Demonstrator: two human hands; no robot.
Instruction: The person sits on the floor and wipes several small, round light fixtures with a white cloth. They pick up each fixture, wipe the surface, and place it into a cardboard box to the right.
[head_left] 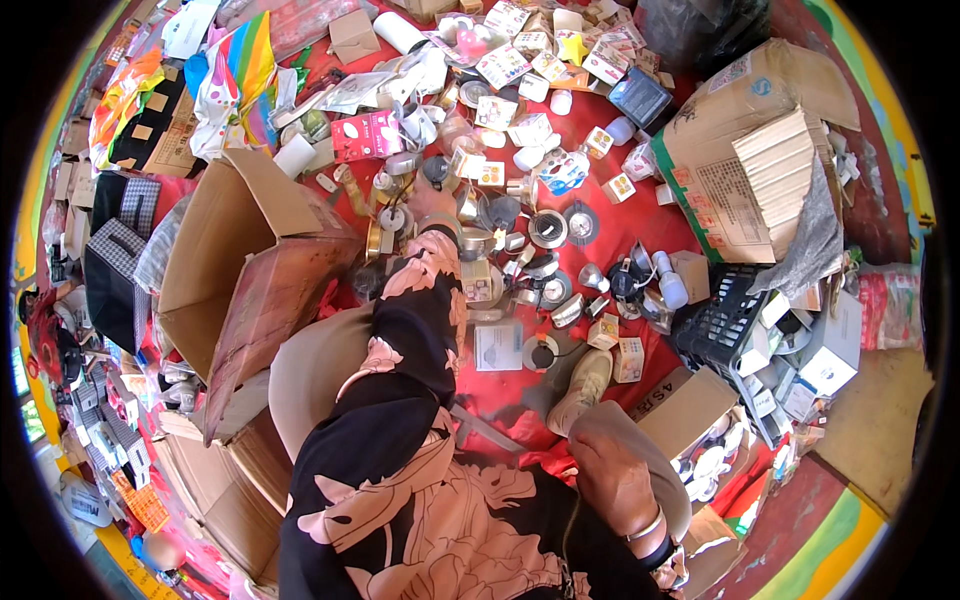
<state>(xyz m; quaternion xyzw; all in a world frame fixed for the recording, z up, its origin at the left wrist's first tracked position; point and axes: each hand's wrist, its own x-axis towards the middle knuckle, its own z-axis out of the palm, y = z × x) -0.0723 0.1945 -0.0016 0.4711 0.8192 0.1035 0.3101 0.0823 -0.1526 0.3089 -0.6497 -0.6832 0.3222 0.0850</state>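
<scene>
My left arm stretches forward over a pile of small lamp parts. My left hand (pixel 436 203) is closed on a dark round thing (pixel 435 170), whose exact kind does not show. Close to it lie a pink box (pixel 366 136), a brass-coloured ring (pixel 374 240) and a small white box with orange print (pixel 491 173). Round downlights, one of them a white-rimmed downlight (pixel 548 229), are scattered to its right. My right hand (pixel 612 478) rests on my right knee, a bracelet at its wrist. Its fingers are not clearly visible, and nothing shows in it.
An open cardboard box (pixel 235 260) stands at my left. To the right are a large carton (pixel 745 150), a black plastic crate (pixel 715 320) and a smaller open carton (pixel 690 410). Many small boxes and bulbs cover the red floor ahead. A white leaflet (pixel 498 347) lies near my shoe (pixel 582 392).
</scene>
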